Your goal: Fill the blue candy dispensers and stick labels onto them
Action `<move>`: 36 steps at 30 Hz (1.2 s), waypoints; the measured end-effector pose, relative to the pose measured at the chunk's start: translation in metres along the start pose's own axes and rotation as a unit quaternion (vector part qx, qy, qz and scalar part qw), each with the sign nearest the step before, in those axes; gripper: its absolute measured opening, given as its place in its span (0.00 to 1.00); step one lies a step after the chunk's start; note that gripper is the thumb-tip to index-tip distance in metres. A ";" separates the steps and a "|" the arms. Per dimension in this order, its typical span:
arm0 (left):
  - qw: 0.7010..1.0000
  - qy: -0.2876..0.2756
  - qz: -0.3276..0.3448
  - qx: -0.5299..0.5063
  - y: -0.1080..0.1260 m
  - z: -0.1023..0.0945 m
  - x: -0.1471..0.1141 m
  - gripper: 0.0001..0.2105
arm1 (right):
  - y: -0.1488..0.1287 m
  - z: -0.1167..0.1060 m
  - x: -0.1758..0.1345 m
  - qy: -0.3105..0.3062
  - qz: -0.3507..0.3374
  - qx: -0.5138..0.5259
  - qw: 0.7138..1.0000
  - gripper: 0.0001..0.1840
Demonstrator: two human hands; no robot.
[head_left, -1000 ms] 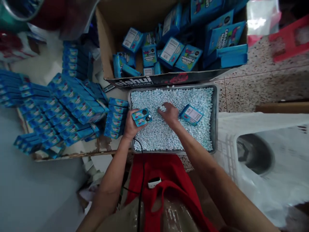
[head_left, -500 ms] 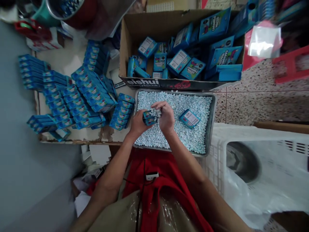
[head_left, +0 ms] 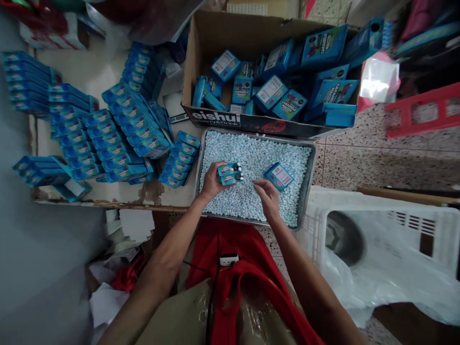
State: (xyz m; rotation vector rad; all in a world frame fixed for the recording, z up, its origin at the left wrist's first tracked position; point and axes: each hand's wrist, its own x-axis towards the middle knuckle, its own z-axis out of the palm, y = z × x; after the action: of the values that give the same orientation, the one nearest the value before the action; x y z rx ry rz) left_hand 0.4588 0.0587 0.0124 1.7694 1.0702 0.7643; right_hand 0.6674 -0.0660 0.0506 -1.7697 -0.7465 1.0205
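Nearest: red apron (head_left: 247, 239) at the near side of the metal tray (head_left: 304, 187), small white device (head_left: 229, 259) on its front. Tray is filled with pale blue-white pellets (head_left: 233, 206).

Left hand (head_left: 211, 183) over the tray's left half, grip closed around two small blue boxes (head_left: 227, 180), held side by side; their dark openings face the tray's right side, a few white pellets at them. Right hand (head_left: 269, 196) over the tray's right half, grip partly curled, fingertips close together; can't tell if any pellets are in it. Bigger blue box (head_left: 279, 176) lies tilted on the pellets, right half of tray, just beside the right hand.

Right of tray: white crate (head_left: 316, 215), clear plastic (head_left: 362, 287) draped over it. Left of tray: surface (head_left: 108, 81) with stacked blue boxes (head_left: 132, 129) in rows. Beyond tray's far edge: open cardboard box (head_left: 280, 125) marked "eishui", jumbled blue packs (head_left: 291, 103) inside. Far right of tray: red plastic piece (head_left: 424, 108), over speckled floor (head_left: 345, 158).
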 end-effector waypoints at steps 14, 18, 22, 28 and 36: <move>0.991 0.076 -0.048 -0.100 0.001 0.004 -0.037 0.39 | 0.025 -0.025 0.013 -0.087 -0.156 -0.297 0.938 0.12; 0.988 0.103 -0.047 -0.106 0.005 0.001 -0.045 0.40 | 0.039 -0.017 0.010 -0.091 -0.200 -0.388 0.895 0.20; 0.986 0.126 -0.059 -0.097 0.006 -0.012 -0.052 0.44 | 0.054 0.009 0.016 -0.140 -0.252 -0.415 0.863 0.29; 0.990 0.098 -0.071 -0.077 0.002 -0.022 -0.073 0.42 | 0.053 0.063 0.073 -0.115 -0.204 -0.393 0.889 0.24; 0.981 0.090 -0.103 0.135 0.005 -0.019 -0.062 0.39 | -0.008 0.064 0.084 -0.104 0.087 0.174 0.975 0.23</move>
State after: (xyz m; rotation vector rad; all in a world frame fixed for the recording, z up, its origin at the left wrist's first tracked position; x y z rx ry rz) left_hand 0.4178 0.0087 0.0212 1.7997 1.5119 0.6856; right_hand 0.6504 0.0331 0.0175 -1.4573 -0.5052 1.3815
